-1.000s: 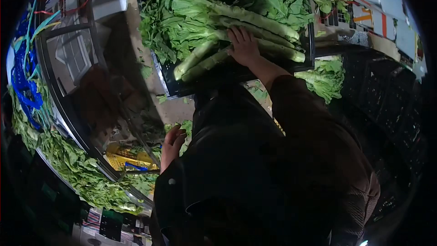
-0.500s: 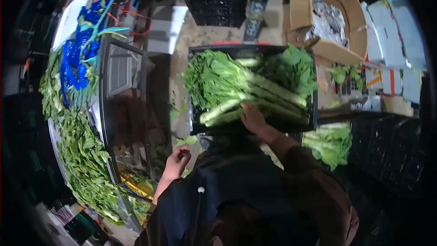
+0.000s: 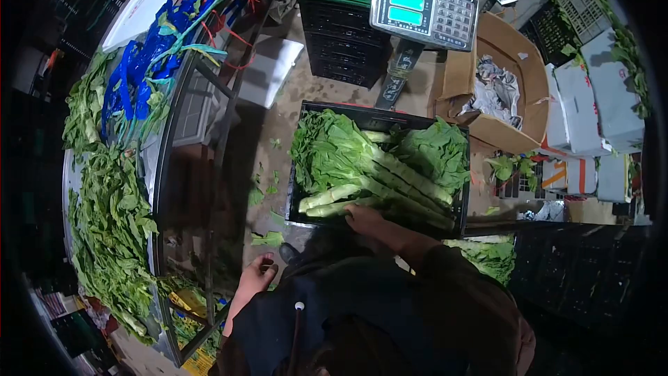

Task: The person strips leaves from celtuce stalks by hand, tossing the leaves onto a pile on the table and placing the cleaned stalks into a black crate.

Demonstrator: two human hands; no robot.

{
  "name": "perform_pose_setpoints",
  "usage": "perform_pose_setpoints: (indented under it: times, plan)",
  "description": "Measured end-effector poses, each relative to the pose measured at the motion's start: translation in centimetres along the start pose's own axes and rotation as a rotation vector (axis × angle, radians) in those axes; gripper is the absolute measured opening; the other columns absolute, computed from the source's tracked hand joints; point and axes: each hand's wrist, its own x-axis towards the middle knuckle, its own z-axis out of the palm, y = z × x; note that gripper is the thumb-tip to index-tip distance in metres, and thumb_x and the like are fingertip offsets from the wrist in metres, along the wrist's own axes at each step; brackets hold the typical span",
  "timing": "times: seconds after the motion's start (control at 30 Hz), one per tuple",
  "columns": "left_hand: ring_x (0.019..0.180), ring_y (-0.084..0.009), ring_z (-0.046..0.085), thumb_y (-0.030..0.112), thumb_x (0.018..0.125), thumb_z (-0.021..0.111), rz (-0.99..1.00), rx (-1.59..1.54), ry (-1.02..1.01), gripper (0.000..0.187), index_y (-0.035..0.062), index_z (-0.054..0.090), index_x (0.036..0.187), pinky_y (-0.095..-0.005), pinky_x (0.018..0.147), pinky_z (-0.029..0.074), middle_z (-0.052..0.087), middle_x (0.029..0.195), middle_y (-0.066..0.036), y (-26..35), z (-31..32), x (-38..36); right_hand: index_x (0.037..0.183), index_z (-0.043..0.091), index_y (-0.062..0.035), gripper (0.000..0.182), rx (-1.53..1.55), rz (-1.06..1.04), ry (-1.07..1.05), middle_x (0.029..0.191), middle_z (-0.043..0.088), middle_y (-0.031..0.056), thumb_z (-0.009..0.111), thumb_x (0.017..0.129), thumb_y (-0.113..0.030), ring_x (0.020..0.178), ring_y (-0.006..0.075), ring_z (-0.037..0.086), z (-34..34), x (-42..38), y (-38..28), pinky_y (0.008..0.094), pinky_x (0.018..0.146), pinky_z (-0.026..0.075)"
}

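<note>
A black crate (image 3: 377,120) holds several celtuce (image 3: 400,174), with pale thick stems and leafy green tops lying at both sides. My right hand (image 3: 363,218) reaches over the crate's near side, its fingers closed on a lower celtuce stem (image 3: 323,207). Part of that grip is hidden by the back of the hand. My left hand (image 3: 257,275) hangs outside the crate at the lower left, fingers loosely bent and apart from the thumb, with nothing in it. Beneath it are the floor and a loose leaf (image 3: 267,239).
A scale display (image 3: 424,8) stands on a post behind the crate, beside stacked crates (image 3: 344,42). A cardboard box (image 3: 463,63) sits at the back right. Leafy greens (image 3: 111,237) and blue straps (image 3: 139,63) cover the left table. More celtuce (image 3: 487,257) lies at lower right.
The view has tilted up, so the crate sits lower and the whole scale display shows. My right hand has shifted left along the stems towards their cut ends. My left hand stays empty.
</note>
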Motion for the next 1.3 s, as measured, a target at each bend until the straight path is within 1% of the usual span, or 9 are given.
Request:
perform_pose_setpoints:
  times: [0.07, 0.2, 0.37, 0.53, 0.7, 0.8, 0.87, 0.9, 1.3]
  plan:
    - [0.081, -0.0112, 0.057, 0.014, 0.087, 0.062, 0.02, 0.009, 0.016, 0.032, 0.0028, 0.056, 0.117, -0.0251, 0.075, 0.047, 0.061, 0.093, -0.004, -1.0, -0.4, -0.7, 0.12, 0.053, -0.0101, 0.036, -0.009, 0.014, -0.03, 0.115, 0.059, 0.0175, 0.051, 0.089, -0.028, 0.104, 0.0366, 0.057, -0.2, 0.0, -2.0, 0.0476, 0.087, 0.046]
    - [0.087, -0.0192, 0.062, 0.019, 0.086, 0.063, 0.069, -0.042, -0.001, 0.038, 0.0045, 0.055, 0.12, -0.0303, 0.078, 0.048, 0.064, 0.096, -0.011, -3.3, -1.7, -1.5, 0.12, 0.054, -0.0101, 0.036, -0.003, 0.083, -0.081, 0.113, 0.059, 0.0176, 0.053, 0.088, -0.028, 0.105, 0.0363, 0.056, -0.4, -1.2, -7.0, 0.0474, 0.088, 0.045]
    - [0.099, -0.0346, 0.061, 0.029, 0.084, 0.061, 0.2, 0.031, 0.209, 0.046, 0.0053, 0.054, 0.123, -0.0395, 0.086, 0.048, 0.063, 0.107, -0.019, -7.1, -6.0, -4.5, 0.108, 0.057, -0.0023, 0.029, -0.179, -0.449, 0.078, 0.098, 0.06, 0.0233, 0.058, 0.084, -0.019, 0.089, 0.0409, 0.059, 4.2, 1.9, -8.1, 0.0463, 0.079, 0.047]
    - [0.099, -0.0318, 0.061, 0.023, 0.084, 0.061, 0.219, -0.119, 0.579, 0.041, 0.0043, 0.056, 0.119, -0.0369, 0.085, 0.048, 0.062, 0.106, -0.017, -12.7, -12.5, -10.0, 0.117, 0.054, -0.0024, 0.033, -0.064, -0.339, -0.051, 0.102, 0.06, 0.0208, 0.056, 0.087, -0.015, 0.092, 0.0361, 0.06, 7.2, 1.2, -21.8, 0.0403, 0.079, 0.048]
    - [0.098, -0.0293, 0.062, 0.017, 0.081, 0.065, 0.103, -0.343, 1.046, 0.036, 0.0047, 0.059, 0.114, -0.0364, 0.085, 0.049, 0.062, 0.103, -0.015, -19.8, -18.8, -17.0, 0.123, 0.05, -0.0005, 0.037, -0.084, -0.648, -0.059, 0.111, 0.057, 0.0204, 0.057, 0.087, -0.01, 0.096, 0.0337, 0.058, 13.1, 3.1, -36.4, 0.0395, 0.085, 0.047]
    - [0.099, -0.0343, 0.059, 0.017, 0.078, 0.067, 0.002, -0.019, 1.397, 0.039, 0.0057, 0.059, 0.115, -0.0404, 0.087, 0.047, 0.062, 0.106, -0.017, -26.0, -22.7, -20.4, 0.124, 0.05, -0.003, 0.039, -0.099, -0.763, -0.109, 0.12, 0.054, 0.0184, 0.057, 0.086, -0.007, 0.103, 0.0342, 0.055, 15.7, 1.7, -46.0, 0.0393, 0.089, 0.045]
    - [0.103, -0.0335, 0.057, 0.015, 0.079, 0.066, -0.147, 0.076, 1.507, 0.04, 0.003, 0.057, 0.115, -0.0387, 0.089, 0.045, 0.061, 0.108, -0.018, -29.2, -25.7, -22.8, 0.125, 0.05, -0.0045, 0.042, -0.288, -1.21, 0.004, 0.122, 0.053, 0.0169, 0.059, 0.084, -0.007, 0.106, 0.0349, 0.053, 17.3, 1.2, -51.0, 0.0411, 0.09, 0.044]
    - [0.105, -0.0341, 0.056, 0.016, 0.078, 0.067, -0.173, 0.114, 1.584, 0.041, 0.0028, 0.057, 0.115, -0.04, 0.091, 0.044, 0.059, 0.109, -0.019, -31.7, -26.8, -23.2, 0.125, 0.05, -0.0045, 0.042, -0.298, -1.226, -0.016, 0.122, 0.053, 0.0169, 0.059, 0.084, -0.007, 0.106, 0.0349, 0.053, 18.1, 1.2, -53.1, 0.0411, 0.09, 0.044]
    - [0.11, -0.0344, 0.052, 0.019, 0.073, 0.07, -0.578, 0.136, 1.538, 0.058, 0.011, 0.05, 0.126, -0.0439, 0.09, 0.046, 0.052, 0.119, -0.016, -38.6, -35.1, -22.6, 0.121, 0.055, -0.0105, 0.042, -0.56, -1.857, -0.434, 0.126, 0.053, 0.0111, 0.063, 0.08, -0.015, 0.115, 0.0323, 0.05, 32.1, 1.9, -70.9, 0.0431, 0.097, 0.041]
